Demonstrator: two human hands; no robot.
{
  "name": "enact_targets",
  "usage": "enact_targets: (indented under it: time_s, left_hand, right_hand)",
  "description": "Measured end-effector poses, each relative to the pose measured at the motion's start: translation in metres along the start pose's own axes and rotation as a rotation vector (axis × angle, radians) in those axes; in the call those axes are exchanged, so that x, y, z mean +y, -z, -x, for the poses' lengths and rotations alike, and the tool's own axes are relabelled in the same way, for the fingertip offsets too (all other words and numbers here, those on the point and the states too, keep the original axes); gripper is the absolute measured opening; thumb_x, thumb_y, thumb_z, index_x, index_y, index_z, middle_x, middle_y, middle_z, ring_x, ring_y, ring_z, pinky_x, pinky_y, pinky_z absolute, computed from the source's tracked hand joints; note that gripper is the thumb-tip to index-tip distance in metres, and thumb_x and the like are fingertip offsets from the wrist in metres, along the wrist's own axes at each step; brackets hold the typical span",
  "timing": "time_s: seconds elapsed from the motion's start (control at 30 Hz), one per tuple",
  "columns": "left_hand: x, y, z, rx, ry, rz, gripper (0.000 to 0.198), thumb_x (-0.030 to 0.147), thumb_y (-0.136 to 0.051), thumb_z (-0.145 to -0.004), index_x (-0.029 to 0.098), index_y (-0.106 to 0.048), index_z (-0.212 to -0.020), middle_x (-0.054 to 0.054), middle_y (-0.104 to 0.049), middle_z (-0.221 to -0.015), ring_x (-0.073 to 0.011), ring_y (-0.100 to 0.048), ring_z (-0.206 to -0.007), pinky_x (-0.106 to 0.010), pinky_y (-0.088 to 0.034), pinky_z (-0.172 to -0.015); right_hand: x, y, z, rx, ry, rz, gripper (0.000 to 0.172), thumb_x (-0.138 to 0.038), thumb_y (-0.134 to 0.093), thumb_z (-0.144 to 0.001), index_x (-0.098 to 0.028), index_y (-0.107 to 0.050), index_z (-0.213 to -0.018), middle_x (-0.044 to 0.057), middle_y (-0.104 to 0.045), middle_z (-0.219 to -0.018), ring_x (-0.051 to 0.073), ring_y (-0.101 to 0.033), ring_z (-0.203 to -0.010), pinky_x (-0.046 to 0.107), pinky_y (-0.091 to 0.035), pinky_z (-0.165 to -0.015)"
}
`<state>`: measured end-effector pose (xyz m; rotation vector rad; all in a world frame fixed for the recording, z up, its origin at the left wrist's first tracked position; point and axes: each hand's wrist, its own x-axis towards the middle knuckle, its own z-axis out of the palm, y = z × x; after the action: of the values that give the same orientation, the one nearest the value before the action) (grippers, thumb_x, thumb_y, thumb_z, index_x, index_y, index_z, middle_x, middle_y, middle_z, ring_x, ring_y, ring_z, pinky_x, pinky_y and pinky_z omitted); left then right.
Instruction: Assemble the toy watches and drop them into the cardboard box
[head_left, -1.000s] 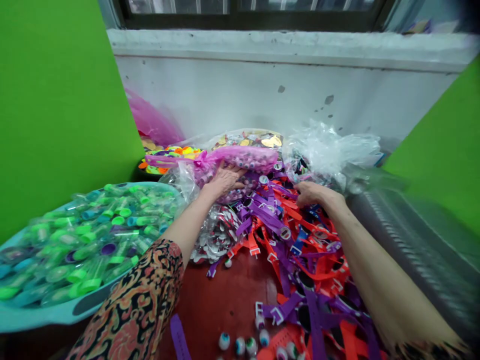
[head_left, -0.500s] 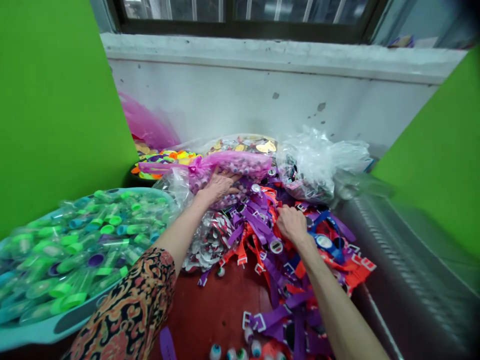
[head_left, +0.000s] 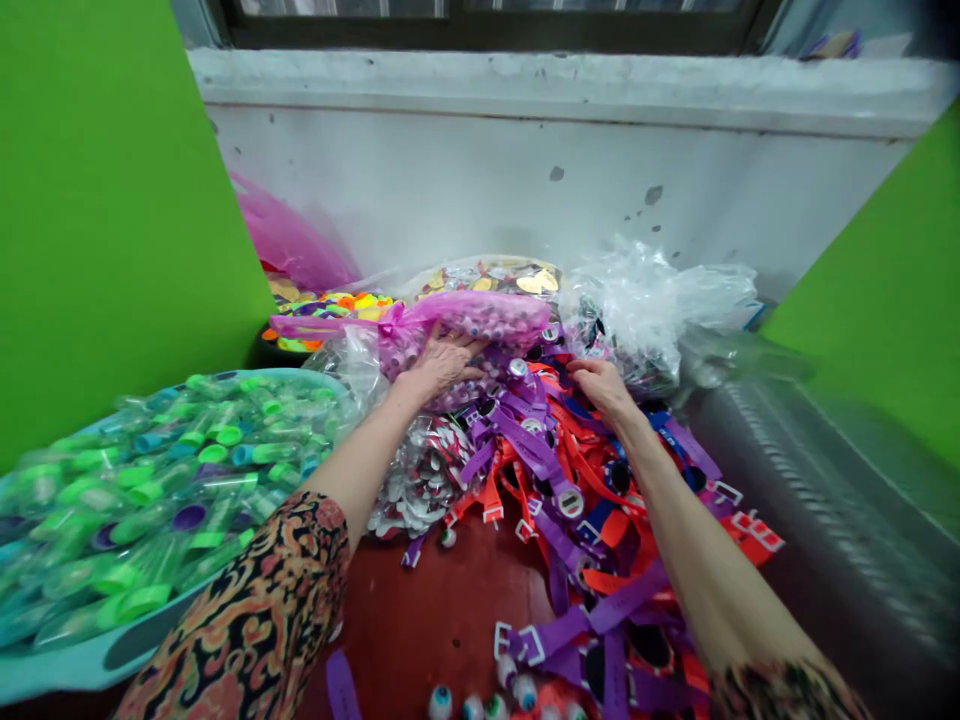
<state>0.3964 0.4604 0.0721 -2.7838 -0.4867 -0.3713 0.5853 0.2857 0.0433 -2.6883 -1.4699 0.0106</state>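
Observation:
My left hand (head_left: 442,365) rests with fingers spread on a knotted pink plastic bag (head_left: 495,315) full of small round eyeball-like pieces. At the back of a heap of toy watches (head_left: 532,445) with purple, red and blue straps is my right hand (head_left: 602,388). Its thumb and fingers are pinched together among the straps; what lies between them is too small to make out. Below my left hand sits a clear bag (head_left: 424,480) of silver and red pieces. Loose toy eyeballs (head_left: 440,700) lie at the near edge of the dark red table (head_left: 442,600).
A light blue basin (head_left: 67,672) of clear tubes with green and blue caps stands at left. Behind are a clear bag (head_left: 660,310), gold pieces (head_left: 538,282) and bright coloured pieces (head_left: 352,308). Green panels (head_left: 112,200) flank both sides; a grey padded bag (head_left: 795,480) is at right.
My right hand has moved farther back over the watch heap, its fist loosening into a pinch. My left hand stays on the pink bag. The view has tipped slightly downward.

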Motion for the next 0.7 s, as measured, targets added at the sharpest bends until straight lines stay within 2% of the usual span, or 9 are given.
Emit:
enact_targets:
  time_s: [0.17, 0.37, 0.53, 0.7]
  left_hand:
    - [-0.001, 0.0, 0.0, -0.024, -0.004, -0.01, 0.055, 0.047, -0.05, -0.089, 0.028, -0.039, -0.14, -0.007, -0.047, -0.142, -0.0281, -0.04, -0.13, -0.054, -0.006, -0.112]
    - [-0.001, 0.001, 0.0, -0.023, -0.004, -0.001, 0.055, 0.046, -0.048, -0.09, 0.028, -0.038, -0.14, -0.007, -0.048, -0.141, -0.0284, -0.04, -0.13, -0.054, -0.005, -0.112]
    - [-0.001, 0.001, 0.0, -0.011, -0.007, 0.017, 0.057, 0.047, -0.05, -0.089, 0.027, -0.037, -0.141, -0.008, -0.05, -0.14, -0.0292, -0.04, -0.13, -0.053, -0.006, -0.112]
    - [0.0, 0.0, 0.0, -0.006, 0.002, 0.016, 0.056, 0.047, -0.05, -0.089, 0.029, -0.038, -0.14, -0.008, -0.047, -0.142, -0.0285, -0.04, -0.131, -0.054, -0.007, -0.112]
  right_hand:
    - [0.008, -0.004, -0.032, -0.098, -0.017, 0.005, 0.032, -0.032, -0.056, -0.09, -0.016, -0.056, -0.117, 0.01, -0.055, -0.121, 0.022, -0.057, -0.104, 0.043, -0.049, -0.087]
    - [0.034, 0.002, -0.024, -0.225, -0.081, 0.005, 0.03, -0.032, -0.057, -0.09, -0.015, -0.057, -0.114, 0.008, -0.059, -0.113, 0.019, -0.06, -0.095, 0.039, -0.052, -0.08]
    - [0.042, -0.005, -0.011, -0.141, -0.128, 0.03, 0.031, -0.033, -0.057, -0.089, -0.015, -0.056, -0.115, 0.008, -0.058, -0.115, 0.021, -0.059, -0.099, 0.041, -0.051, -0.083]
    - [0.04, -0.014, -0.014, 0.001, -0.121, 0.013, 0.033, -0.032, -0.057, -0.089, -0.016, -0.055, -0.118, 0.01, -0.054, -0.124, 0.023, -0.055, -0.108, 0.045, -0.048, -0.089]
